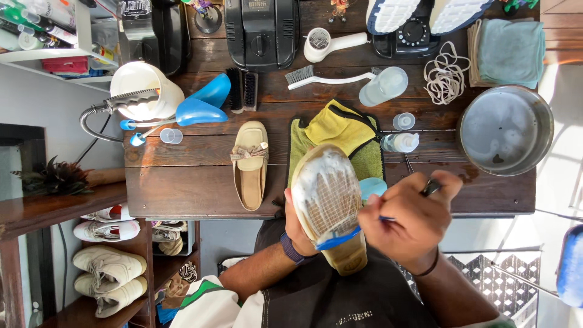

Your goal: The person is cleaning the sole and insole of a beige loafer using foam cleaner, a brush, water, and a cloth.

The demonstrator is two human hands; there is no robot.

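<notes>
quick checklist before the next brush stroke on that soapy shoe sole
1. Left hand supports the shoe, sole up: ok.
2. Right hand has a firm grip on the blue brush: ok.
3. Foam covers the sole: ok at the forefoot, heel looks bare.
4. Green cloth lies under the work: ok.
5. Water in the metal bowl: ok.
6. Bristle condition: cannot tell.

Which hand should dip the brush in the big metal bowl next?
The right hand, probably. It already holds the blue brush, and the metal bowl sits on its side of the table. The left hand is busy gripping the soapy shoe.
</notes>
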